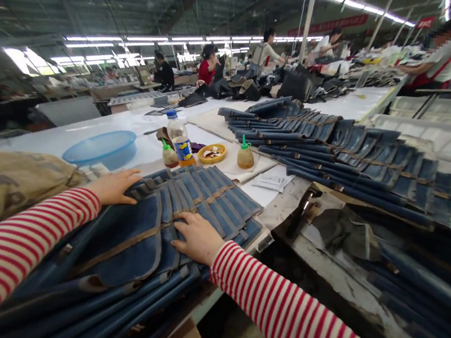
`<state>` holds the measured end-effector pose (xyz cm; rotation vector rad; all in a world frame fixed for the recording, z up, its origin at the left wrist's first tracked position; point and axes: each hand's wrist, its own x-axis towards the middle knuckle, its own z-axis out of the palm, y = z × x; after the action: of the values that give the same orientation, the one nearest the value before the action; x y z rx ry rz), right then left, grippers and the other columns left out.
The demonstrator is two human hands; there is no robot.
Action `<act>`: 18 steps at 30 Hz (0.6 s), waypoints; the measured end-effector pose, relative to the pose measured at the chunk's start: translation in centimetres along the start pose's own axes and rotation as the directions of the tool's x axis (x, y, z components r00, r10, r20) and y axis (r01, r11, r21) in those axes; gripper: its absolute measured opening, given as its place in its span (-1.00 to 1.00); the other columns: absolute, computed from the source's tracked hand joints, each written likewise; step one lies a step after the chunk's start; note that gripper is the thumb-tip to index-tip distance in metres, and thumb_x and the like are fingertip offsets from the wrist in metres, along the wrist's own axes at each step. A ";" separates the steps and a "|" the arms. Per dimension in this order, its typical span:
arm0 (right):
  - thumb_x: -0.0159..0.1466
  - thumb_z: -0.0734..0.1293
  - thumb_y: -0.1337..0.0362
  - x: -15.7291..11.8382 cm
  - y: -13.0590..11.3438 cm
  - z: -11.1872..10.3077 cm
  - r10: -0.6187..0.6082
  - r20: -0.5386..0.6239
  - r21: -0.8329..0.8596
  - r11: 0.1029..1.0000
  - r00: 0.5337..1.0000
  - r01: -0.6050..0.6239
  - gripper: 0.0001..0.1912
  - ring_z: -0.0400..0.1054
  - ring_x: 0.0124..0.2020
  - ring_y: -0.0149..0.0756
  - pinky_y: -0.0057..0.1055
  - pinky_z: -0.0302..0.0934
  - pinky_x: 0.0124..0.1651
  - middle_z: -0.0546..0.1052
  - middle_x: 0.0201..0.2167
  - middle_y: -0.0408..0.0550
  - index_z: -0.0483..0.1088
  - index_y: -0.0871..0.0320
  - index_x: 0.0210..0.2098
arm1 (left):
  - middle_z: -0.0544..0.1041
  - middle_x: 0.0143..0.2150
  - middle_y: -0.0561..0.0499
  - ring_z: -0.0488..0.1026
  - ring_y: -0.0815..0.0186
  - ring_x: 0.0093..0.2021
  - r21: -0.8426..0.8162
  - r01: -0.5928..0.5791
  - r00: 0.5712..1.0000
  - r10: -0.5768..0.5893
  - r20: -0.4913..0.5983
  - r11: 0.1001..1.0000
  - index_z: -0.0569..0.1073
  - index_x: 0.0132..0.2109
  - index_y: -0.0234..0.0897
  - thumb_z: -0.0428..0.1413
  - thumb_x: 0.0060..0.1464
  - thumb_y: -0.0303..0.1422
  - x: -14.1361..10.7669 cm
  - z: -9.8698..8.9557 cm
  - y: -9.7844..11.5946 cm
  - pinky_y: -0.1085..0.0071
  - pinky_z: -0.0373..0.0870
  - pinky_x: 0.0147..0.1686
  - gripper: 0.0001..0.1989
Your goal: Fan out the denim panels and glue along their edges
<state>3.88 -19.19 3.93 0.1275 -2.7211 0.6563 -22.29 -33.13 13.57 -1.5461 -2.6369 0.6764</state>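
Observation:
A fanned stack of dark blue fabric-like pieces (133,234) with brown straps and grey edging lies in front of me, overlapping one another. My left hand (115,184) rests on the far left edge of the stack, fingers stretched out. On the stack's right side lies my right hand (197,238), palm down, with its fingers spread over the pieces. Neither hand is wrapped round a piece. Both sleeves are red and white striped. Just beyond the stack stands a plastic bottle (181,140) with a blue cap and orange liquid.
A larger fanned row of blue pieces (365,151) covers the table at right. Green-tipped glue bottle (246,154), yellow dish (212,153) and blue basin (100,147) stand beyond my hands. A brown sack (9,180) lies at left. Several people work farther back.

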 end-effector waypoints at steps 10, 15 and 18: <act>0.16 0.28 0.13 -0.2 -0.3 -0.4 0.000 0.000 0.012 1.000 1.000 0.000 -0.58 0.20 0.02 -0.09 -0.21 0.15 0.06 0.27 0.09 0.12 0.36 0.27 -0.07 | 0.31 0.00 -0.10 0.23 0.18 -0.06 0.208 -0.061 0.977 0.101 -0.186 0.976 -0.03 0.26 -0.08 -0.34 0.08 -0.58 -4.7 0.3 6.7 0.26 0.26 -0.15 -0.39; 0.09 0.33 0.09 -0.2 -0.3 -0.3 0.101 -0.065 0.110 0.989 0.993 -0.093 -0.34 0.18 0.06 -0.10 -0.22 0.15 0.06 0.30 0.04 0.20 0.18 0.34 0.08 | 0.26 0.10 -0.15 0.24 0.22 -0.02 0.088 0.003 0.978 0.015 -0.206 0.996 0.12 0.21 -0.31 -0.32 0.11 -0.53 -4.0 2.6 10.2 0.31 0.31 -0.10 -0.48; 0.10 0.32 0.05 0.0 -0.1 -0.4 0.072 -0.043 0.130 0.989 0.996 -0.066 -0.31 0.18 0.07 -0.11 -0.22 0.09 0.11 0.31 0.04 0.22 0.17 0.37 0.09 | 0.26 0.12 -0.13 0.23 0.15 0.03 0.039 0.062 0.974 -0.051 -0.220 0.997 0.18 0.18 -0.25 -0.32 0.17 -0.37 -4.0 2.9 9.6 0.20 0.36 -0.16 -0.54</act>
<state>4.02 -19.12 4.34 0.0478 -2.6472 0.8435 -12.87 -33.45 8.23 -1.4362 -2.4756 0.5246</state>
